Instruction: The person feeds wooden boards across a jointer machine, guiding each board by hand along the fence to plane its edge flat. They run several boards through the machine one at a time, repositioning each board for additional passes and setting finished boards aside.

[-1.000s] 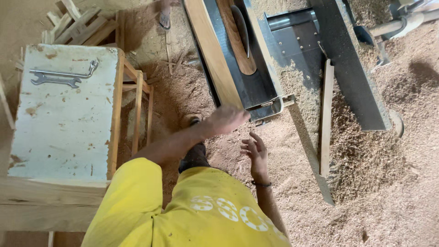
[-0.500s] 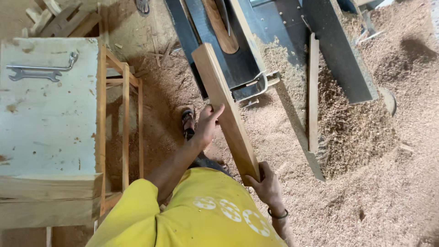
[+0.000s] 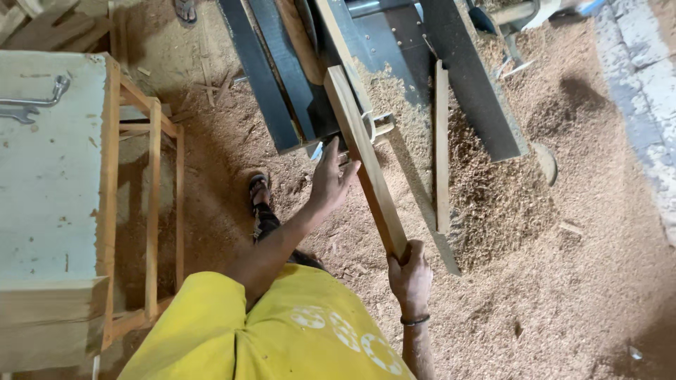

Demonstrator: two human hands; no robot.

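Observation:
A long pale wooden plank [image 3: 366, 162] slants from my lap up onto the dark metal bed of a woodworking machine [image 3: 282, 105]. My right hand [image 3: 410, 276] is closed around the plank's near end; a dark band sits on that wrist. My left hand [image 3: 329, 179] is further up, on the plank's left side near the machine's edge, with the thumb over the wood and the fingers stretched along it. I wear a yellow shirt [image 3: 282, 331]. My sandalled foot [image 3: 259, 191] stands in the sawdust below the left arm.
A white-topped wooden bench [image 3: 49, 183] with a metal spanner [image 3: 32, 104] on it stands at the left. A second wooden strip [image 3: 441, 148] leans by the machine. Thick sawdust [image 3: 507, 204] covers the floor at the right. Another sandal [image 3: 185, 10] shows at the top.
The plank, absent a second ago, has been lifted and pushed further up onto the machine bed. My left hand moved up along it. The view has shifted right.

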